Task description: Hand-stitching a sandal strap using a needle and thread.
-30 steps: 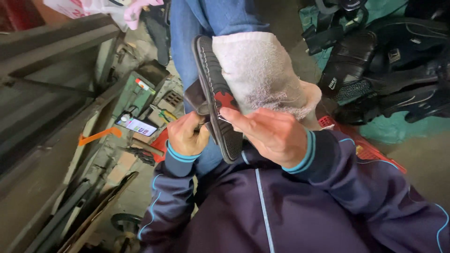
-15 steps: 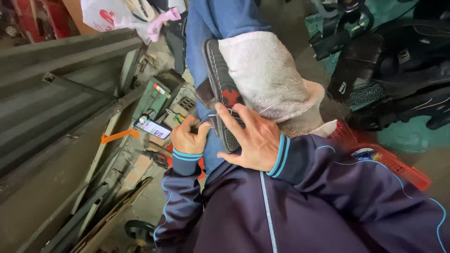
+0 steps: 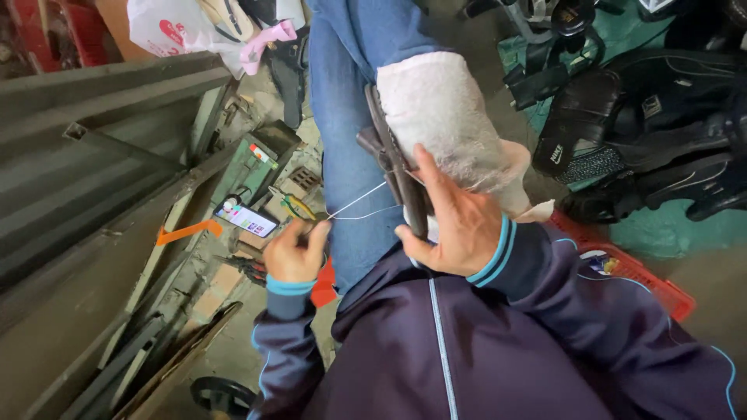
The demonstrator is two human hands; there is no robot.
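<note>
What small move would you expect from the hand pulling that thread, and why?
Probably the left hand draws a little farther out to tighten the stitch. The white thread runs in two nearly straight strands from it to the shoe, which the right hand pins on edge against the cloth-covered knee.

A phone (image 3: 247,220) with a lit screen lies on the cluttered ground at about nine o'clock from the middle. Just beside it, toward one o'clock, rest yellow-handled pliers (image 3: 292,206). A green box (image 3: 250,165) sits above them at eleven o'clock. An orange strip (image 3: 185,232) lies at nine o'clock of the phone, against grey metal channels (image 3: 93,140) that fill the left side. At twelve o'clock hangs a white plastic bag (image 3: 175,31) with a pink piece (image 3: 264,43) beside it. Dark shoes (image 3: 646,140) are piled at two o'clock on a green sheet (image 3: 677,233). A red crate (image 3: 630,268) shows at four o'clock.
</note>
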